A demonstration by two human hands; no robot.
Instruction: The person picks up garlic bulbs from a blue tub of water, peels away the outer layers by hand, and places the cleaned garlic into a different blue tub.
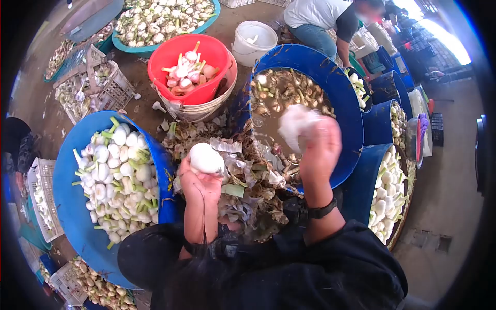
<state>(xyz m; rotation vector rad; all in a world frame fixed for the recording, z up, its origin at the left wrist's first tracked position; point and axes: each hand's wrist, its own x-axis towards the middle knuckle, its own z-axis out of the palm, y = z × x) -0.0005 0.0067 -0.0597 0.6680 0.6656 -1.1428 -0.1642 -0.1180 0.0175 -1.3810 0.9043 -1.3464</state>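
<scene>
My left hand (198,186) is closed around the underside of a smooth white garlic bulb (207,158), palm up. To its right, over the blue tub (343,124) of unpeeled garlic (289,92) in murky water, my right hand (323,150) is raised and smeared by motion. A pale whitish thing (294,126) that looks like garlic skin is at its fingers, too blurred to be certain. Below and between my hands lies a heap of loose garlic skins (248,175). Cleaned white bulbs with green stems (121,170) fill the blue tub (70,191) on my left.
A red bucket (217,57) of pinkish bulbs sits in a pale bucket ahead. A white bucket (253,39) stands behind it. At the back right, a person (323,23) bends over a container. Crates (111,93) and another tub of white bulbs (387,196) stand around.
</scene>
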